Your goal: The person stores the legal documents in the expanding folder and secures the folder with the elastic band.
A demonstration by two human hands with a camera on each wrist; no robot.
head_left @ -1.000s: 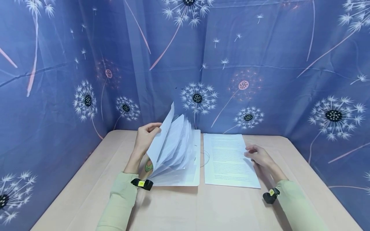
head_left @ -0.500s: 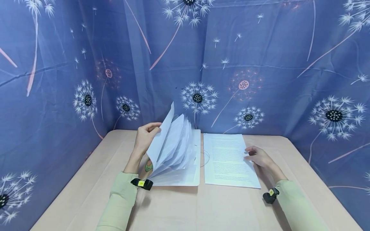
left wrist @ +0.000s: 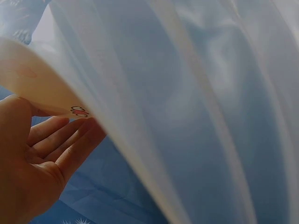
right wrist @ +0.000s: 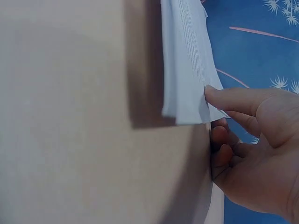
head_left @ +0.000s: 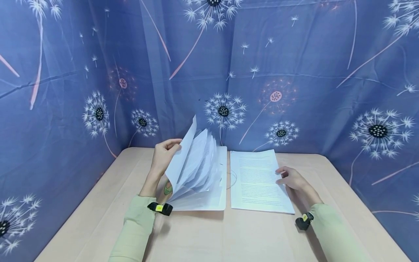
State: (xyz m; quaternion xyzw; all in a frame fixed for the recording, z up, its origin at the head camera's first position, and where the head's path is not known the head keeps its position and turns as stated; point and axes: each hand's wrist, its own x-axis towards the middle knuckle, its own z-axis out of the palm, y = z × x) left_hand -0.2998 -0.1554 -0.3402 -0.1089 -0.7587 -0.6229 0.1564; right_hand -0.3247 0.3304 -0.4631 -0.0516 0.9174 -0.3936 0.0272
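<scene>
A folder of clear sleeves with papers in them [head_left: 196, 163] lies spread on the left of the table in the head view. My left hand [head_left: 163, 156] pinches its raised front cover [left wrist: 37, 88], which has a small cartoon print. The sleeves [left wrist: 187, 107] fan out beside it. To the right lies a stack of printed sheets [head_left: 256, 178]. My right hand [head_left: 294, 179] pinches the stack's right edge, the thumb on the printed face and fingers behind. In the right wrist view the sheets [right wrist: 191, 93] are lifted off the table at that edge.
The pale table [head_left: 222, 236] carries both items near its back edge. A blue dandelion-print curtain [head_left: 183, 72] hangs behind and at the sides. Between folder and sheets shows a thin curved line [head_left: 235, 178]. A black wrist camera [head_left: 160, 208] sits on the left wrist.
My right hand has shifted slightly left, and the far right corner of the printed sheets has risen a little. The left hand and the folder are almost still.
</scene>
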